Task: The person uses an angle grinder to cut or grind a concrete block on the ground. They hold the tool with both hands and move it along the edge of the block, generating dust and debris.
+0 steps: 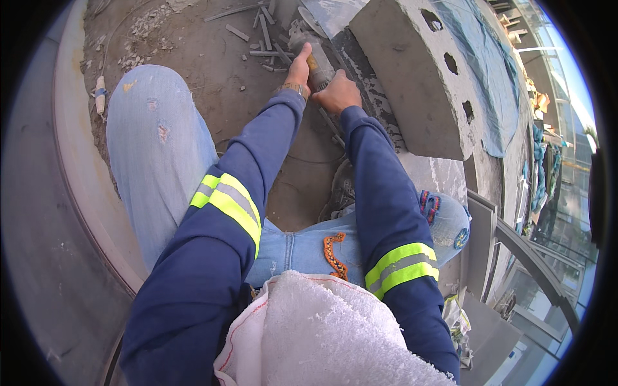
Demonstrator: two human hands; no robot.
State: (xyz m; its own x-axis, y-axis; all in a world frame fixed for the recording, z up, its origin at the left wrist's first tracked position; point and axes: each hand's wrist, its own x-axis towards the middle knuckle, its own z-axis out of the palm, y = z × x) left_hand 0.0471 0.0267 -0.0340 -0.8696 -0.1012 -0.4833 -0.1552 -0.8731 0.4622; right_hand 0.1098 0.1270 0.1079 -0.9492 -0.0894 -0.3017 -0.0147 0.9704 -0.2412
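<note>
A dusty angle grinder (320, 69) is gripped in both of my hands, its head and disc pointing away from me. My left hand (298, 72) wraps its left side, a watch on the wrist. Around the rear of its body my right hand (339, 94) is closed. The disc (312, 22) is close to the edge of a grey slab (335, 14); whether it touches cannot be made out. Several thin grey strips (265, 33) lie scattered on the dirty floor (222, 83) to the left of the tool.
A concrete block (412, 77) with dark holes stands at the right, blue sheeting (486, 71) beyond it. At far left a pale cable connector (100, 94) lies near rubble (147, 26). A white towel (322, 328) hangs in front of me, over my jeans (161, 141).
</note>
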